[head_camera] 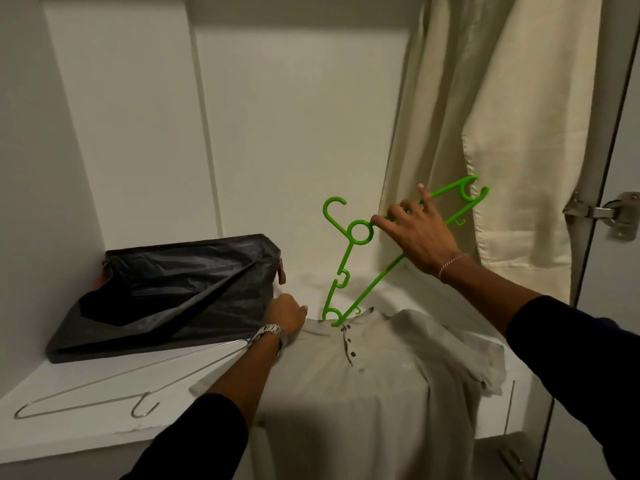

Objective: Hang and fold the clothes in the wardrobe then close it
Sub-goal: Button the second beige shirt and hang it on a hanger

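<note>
My right hand (417,237) held the green hanger (349,268), its tip poking into the shirt (363,382) collar on the shelf (86,427). My left hand (285,317) gripped the collar at nine o'clock. Going slow and keeping the neck open seemed best.

No text, label, brand, number or sign can be read anywhere in view.
</note>
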